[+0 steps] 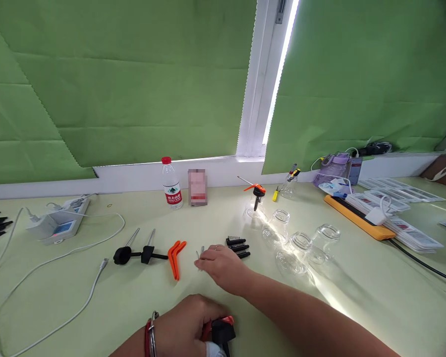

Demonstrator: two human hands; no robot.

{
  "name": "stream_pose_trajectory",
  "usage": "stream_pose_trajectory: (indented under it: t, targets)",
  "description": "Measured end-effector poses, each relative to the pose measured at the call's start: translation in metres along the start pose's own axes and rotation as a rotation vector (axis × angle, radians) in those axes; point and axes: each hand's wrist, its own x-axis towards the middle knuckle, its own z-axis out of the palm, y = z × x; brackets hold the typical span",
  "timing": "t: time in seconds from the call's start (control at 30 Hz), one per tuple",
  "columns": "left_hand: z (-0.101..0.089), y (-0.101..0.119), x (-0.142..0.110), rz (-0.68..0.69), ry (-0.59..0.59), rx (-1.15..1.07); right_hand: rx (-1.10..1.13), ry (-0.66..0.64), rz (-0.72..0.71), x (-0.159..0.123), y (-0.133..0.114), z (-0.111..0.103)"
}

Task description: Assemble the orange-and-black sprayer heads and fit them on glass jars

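Observation:
At the bottom, my left hand is closed around a black fitting with an orange-red lever; part of it is hidden by the fingers. My right hand reaches over the table, its fingertips drawn together at a few small metal pins. Whether a pin is between them is hidden. Just behind this hand lie several black pieces with springs. Left of it are two orange levers. Farther left, a black fitting with a metal tube lies beside a similar round-ended one.
Clear glass jars stand on the right; one behind bears an assembled black-and-orange top. A water bottle stands at the back. White cables and a power strip occupy the left; an orange-edged strip lies right.

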Motion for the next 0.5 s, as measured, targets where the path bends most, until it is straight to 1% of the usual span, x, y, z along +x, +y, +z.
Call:
stream_pose_trajectory:
  t: [0.03, 0.1, 0.17, 0.23, 0.27, 0.3, 0.37, 0.4, 0.43, 0.47, 0.5]
  targets:
    - [-0.001, -0.001, 0.000, -0.031, -0.021, -0.046, -0.159, -0.066, -0.056, 0.006, -0.001, 0.004]
    - [-0.005, -0.003, 0.000, -0.081, -0.046, -0.140, -0.373, -0.149, -0.082, 0.016, -0.002, 0.010]
    - [-0.010, -0.006, -0.001, -0.098, -0.001, -0.208, -0.438, -0.172, -0.051, 0.023, -0.003, 0.012]
    - [-0.015, -0.010, 0.000, -0.111, 0.078, -0.259, -0.370, -0.153, 0.012, 0.024, -0.003, 0.009]
    - [-0.017, -0.012, 0.000, -0.119, 0.126, -0.279, -0.279, -0.119, 0.065, 0.022, -0.002, 0.006]
    - [-0.019, -0.013, 0.001, -0.127, 0.178, -0.295, -0.142, -0.071, 0.139, 0.019, -0.001, 0.002]
    - [-0.021, -0.012, 0.003, -0.125, 0.297, -0.292, 0.250, 0.028, 0.343, 0.010, -0.001, -0.007]
    - [-0.022, -0.011, 0.004, -0.117, 0.355, -0.277, 0.488, 0.032, 0.447, 0.005, -0.003, -0.011]
    - [-0.022, -0.009, 0.005, -0.108, 0.403, -0.258, 0.714, 0.001, 0.533, -0.001, -0.005, -0.014]
    - [-0.021, -0.007, 0.006, -0.098, 0.433, -0.233, 0.907, -0.062, 0.574, -0.006, -0.008, -0.016]
    - [-0.020, -0.005, 0.007, -0.087, 0.443, -0.202, 1.038, -0.121, 0.583, -0.011, -0.012, -0.017]
